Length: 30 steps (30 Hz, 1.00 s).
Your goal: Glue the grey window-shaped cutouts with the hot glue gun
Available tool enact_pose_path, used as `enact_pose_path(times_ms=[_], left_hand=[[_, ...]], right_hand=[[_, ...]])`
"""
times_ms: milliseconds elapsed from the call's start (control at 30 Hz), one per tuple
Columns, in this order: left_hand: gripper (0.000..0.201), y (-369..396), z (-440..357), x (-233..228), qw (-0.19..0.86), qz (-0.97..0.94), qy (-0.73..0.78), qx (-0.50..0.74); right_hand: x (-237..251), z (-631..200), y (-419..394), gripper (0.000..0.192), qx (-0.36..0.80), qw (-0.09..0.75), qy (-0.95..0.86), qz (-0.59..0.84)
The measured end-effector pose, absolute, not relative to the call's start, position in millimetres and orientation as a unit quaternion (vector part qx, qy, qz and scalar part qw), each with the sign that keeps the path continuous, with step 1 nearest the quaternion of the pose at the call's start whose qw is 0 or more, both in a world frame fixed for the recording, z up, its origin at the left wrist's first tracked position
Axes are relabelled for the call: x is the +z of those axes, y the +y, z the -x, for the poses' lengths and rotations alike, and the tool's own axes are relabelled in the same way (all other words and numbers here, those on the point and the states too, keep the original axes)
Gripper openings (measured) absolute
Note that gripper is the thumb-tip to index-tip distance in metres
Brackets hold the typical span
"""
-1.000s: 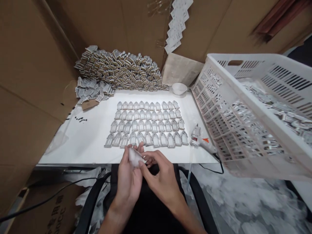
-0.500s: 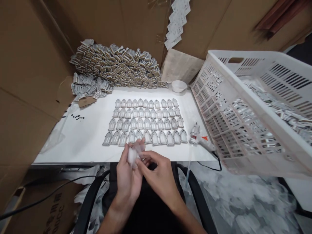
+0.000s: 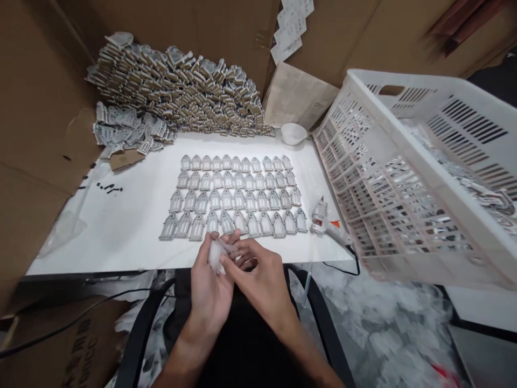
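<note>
Just below centre frame, left hand (image 3: 210,285) cupping a small white crinkly plastic wrapper (image 3: 216,253), right hand (image 3: 258,280) pinching its edge. Probably featherlight, limp and slippery; best taken by a corner. Beyond, rows of grey arch-shaped cutouts (image 3: 234,196) crowding the white worktop (image 3: 121,237); white glue gun (image 3: 327,226) and white plastic crate (image 3: 412,178) hemming the right.

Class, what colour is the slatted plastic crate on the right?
White slatted plastic crate, clearest in the head view.

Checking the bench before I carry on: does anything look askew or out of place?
The white crate sits tilted, its near corner overhanging the table edge. The loose arch pieces at back left lie jumbled, unlike the tidy rows.
</note>
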<state>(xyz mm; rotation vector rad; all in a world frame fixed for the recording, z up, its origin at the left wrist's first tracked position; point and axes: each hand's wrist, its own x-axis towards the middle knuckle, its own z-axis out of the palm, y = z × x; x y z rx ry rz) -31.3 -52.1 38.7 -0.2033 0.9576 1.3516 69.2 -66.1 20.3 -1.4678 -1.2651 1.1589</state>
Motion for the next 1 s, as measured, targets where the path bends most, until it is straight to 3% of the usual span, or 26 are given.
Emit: enact_pose_path(times_ms=[533, 1000], left_hand=[[0.026, -47.2, 40.1, 22.3, 0.675, -0.029, 0.425, 0.603], [0.031, -43.5, 36.9, 26.7, 0.673, 0.021, 0.39, 0.628]], right_hand=[[29.3, -62.3, -63.2, 0.019, 0.397, 0.428, -0.592, 0.556], [27.7, -60.9, -64.3, 0.015, 0.422, 0.472, -0.548, 0.546]])
